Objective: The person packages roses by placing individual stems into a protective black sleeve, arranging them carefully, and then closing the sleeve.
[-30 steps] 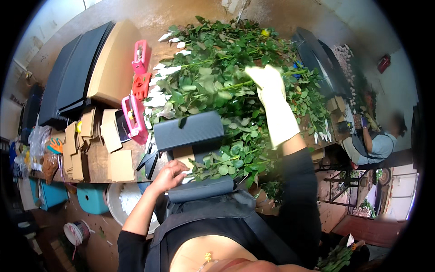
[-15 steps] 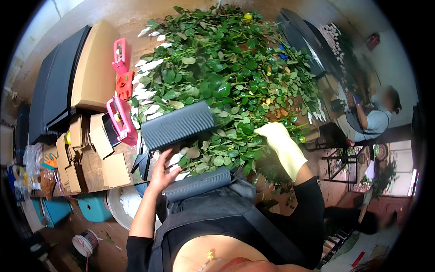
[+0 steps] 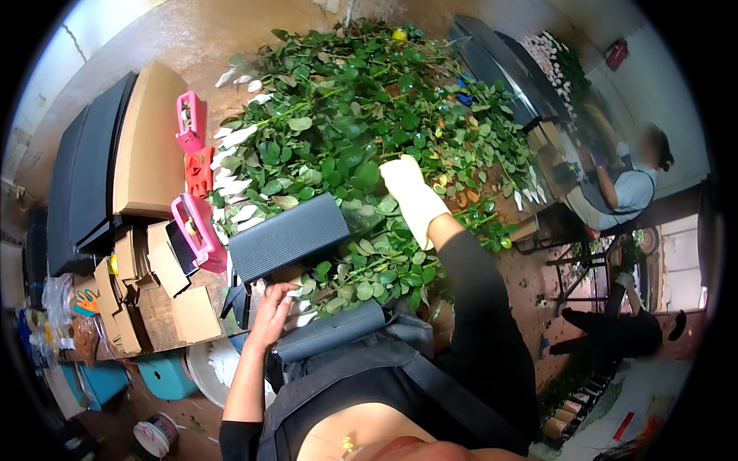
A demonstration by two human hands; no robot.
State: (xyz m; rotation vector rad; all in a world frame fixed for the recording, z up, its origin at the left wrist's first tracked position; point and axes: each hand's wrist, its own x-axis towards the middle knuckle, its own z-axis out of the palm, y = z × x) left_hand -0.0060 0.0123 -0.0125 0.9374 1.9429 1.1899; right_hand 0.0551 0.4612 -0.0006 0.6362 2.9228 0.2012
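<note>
My left hand (image 3: 270,313) is at the near left of the table, its bare fingers curled against white-wrapped flower heads (image 3: 301,319) by a dark corrugated sheet (image 3: 330,330). Whatever it pinches is unclear. My right hand (image 3: 413,198), in a pale yellow glove, reaches over a broad heap of green leafy stems (image 3: 346,115). Its fingers are drawn together among the leaves, and what they hold is hidden. Between the hands, leafy stems (image 3: 377,273) lie on the near sheet. Another dark corrugated piece (image 3: 290,237) lies left of my right hand, across the heap's near edge.
Two pink tape dispensers (image 3: 198,230), red gloves (image 3: 198,170) and cardboard pieces (image 3: 196,313) lie to the left. Tall dark and brown boards (image 3: 150,138) stand behind them. Teal bins (image 3: 169,374) are below the table. A co-worker (image 3: 634,188) works at the right; another person (image 3: 623,330) is farther back.
My right hand has moved forward and left, from the near stems to over the heap. My left fingers have curled in more at the flower heads. The person at the back right has come into fuller view.
</note>
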